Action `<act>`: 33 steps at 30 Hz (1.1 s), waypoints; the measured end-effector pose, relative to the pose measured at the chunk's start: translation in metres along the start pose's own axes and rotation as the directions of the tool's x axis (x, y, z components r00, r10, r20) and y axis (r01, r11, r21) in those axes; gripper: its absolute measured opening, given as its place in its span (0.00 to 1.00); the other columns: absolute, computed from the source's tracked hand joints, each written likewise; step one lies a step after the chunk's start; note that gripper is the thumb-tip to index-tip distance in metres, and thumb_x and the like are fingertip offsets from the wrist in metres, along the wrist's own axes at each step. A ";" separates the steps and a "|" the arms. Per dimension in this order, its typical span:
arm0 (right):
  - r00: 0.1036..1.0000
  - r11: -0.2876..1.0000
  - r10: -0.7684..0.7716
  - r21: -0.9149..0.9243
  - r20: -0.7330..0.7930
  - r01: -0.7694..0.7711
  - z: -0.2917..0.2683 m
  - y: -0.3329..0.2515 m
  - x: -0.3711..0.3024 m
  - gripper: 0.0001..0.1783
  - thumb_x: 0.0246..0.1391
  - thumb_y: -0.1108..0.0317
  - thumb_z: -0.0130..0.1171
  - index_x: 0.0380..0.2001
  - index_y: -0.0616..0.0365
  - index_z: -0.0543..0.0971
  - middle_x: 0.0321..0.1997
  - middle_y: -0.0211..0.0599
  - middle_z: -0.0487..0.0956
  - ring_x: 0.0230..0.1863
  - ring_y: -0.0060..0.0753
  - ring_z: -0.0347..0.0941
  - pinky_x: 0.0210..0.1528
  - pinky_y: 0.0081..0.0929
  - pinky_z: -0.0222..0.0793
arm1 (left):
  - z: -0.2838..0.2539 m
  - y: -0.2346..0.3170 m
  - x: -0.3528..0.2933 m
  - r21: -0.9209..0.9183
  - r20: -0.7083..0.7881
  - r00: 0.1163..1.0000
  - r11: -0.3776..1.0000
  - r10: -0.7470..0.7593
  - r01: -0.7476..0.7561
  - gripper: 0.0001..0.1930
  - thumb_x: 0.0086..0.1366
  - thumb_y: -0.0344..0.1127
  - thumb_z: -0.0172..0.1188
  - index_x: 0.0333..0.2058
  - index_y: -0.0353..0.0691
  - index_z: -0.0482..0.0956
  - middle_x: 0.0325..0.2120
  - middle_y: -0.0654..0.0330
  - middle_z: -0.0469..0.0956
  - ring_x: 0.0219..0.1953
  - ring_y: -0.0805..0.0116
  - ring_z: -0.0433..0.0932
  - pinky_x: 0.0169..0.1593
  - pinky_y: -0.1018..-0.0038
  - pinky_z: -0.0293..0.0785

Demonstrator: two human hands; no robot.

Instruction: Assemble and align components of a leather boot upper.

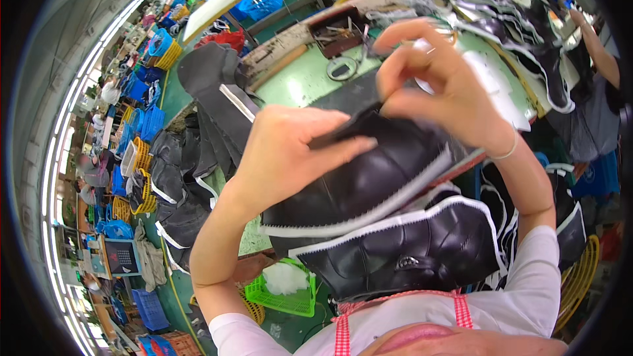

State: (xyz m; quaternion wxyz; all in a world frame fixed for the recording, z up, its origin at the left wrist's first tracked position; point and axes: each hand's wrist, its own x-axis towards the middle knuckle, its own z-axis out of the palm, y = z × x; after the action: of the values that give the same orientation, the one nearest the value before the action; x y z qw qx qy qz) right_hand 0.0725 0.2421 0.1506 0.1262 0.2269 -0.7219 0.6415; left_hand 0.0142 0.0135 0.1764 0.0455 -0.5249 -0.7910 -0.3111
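Note:
A black padded leather panel [359, 181] with a white zipper-like strip along its near edge lies on the bench before me. My left hand [277, 155] has the panel's raised far edge between thumb and fingers. Over that same edge, to the right, is my right hand [452, 86], somewhat smeared by motion. Its thumb and forefinger come together in a pinch, the other fingers curl above, and anything between them is too small to make out. Closer to my body, a second black quilted panel [409, 240] with white edging and a small emblem hangs down.
Dark grey sheets [214, 82] are draped at the left. Behind stand an open tool box [336, 29] and a round ring-shaped thing [341, 69]. A green basket [283, 293] sits below. At the right, a co-worker's arm [597, 53] is near more black pieces [521, 33].

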 end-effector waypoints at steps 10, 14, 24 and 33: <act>0.975 0.963 0.094 0.267 -0.199 -0.038 0.045 0.032 0.010 0.32 0.45 0.70 0.74 0.56 0.58 0.74 0.48 0.32 0.79 0.47 0.27 0.74 0.54 0.29 0.69 | 0.019 -0.019 0.030 -0.330 -0.805 0.550 0.938 -0.223 -0.103 0.09 0.62 0.30 0.67 0.39 0.32 0.83 0.31 0.69 0.82 0.33 0.85 0.73 0.39 0.83 0.71; 0.804 0.568 -0.594 -0.700 0.015 0.433 0.024 0.042 0.037 0.15 0.40 0.71 0.71 0.32 0.60 0.77 0.32 0.35 0.76 0.36 0.36 0.73 0.45 0.31 0.66 | -0.002 -0.080 0.001 -0.849 -0.440 0.856 0.437 -0.273 -0.297 0.07 0.57 0.19 0.61 0.35 0.35 0.81 0.38 0.57 0.83 0.44 0.67 0.79 0.53 0.68 0.74; 0.900 0.871 -0.172 -0.365 0.399 0.328 0.054 0.093 -0.015 0.14 0.50 0.74 0.63 0.42 0.56 0.78 0.45 0.34 0.78 0.50 0.38 0.73 0.49 0.32 0.69 | 0.010 -0.185 -0.172 -0.184 0.250 0.916 0.913 -0.314 0.364 0.12 0.40 0.16 0.51 0.18 0.40 0.78 0.49 0.56 0.77 0.60 0.55 0.67 0.64 0.63 0.58; 0.993 0.824 0.066 -0.556 -0.097 -0.109 0.010 0.148 -0.012 0.31 0.60 0.66 0.59 0.65 0.56 0.64 0.58 0.34 0.72 0.54 0.21 0.66 0.57 0.18 0.59 | 0.078 -0.095 -0.108 0.236 0.023 0.953 0.928 -0.301 0.287 0.46 0.53 0.47 0.70 0.64 0.32 0.58 0.64 0.41 0.59 0.65 0.48 0.62 0.67 0.60 0.59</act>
State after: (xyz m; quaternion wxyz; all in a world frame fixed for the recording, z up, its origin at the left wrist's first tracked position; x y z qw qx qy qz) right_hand 0.0118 0.2453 0.0149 0.1842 0.1228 -0.8826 0.4148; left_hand 0.0006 -0.0547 0.0286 0.0354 -0.4006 -0.8923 -0.2052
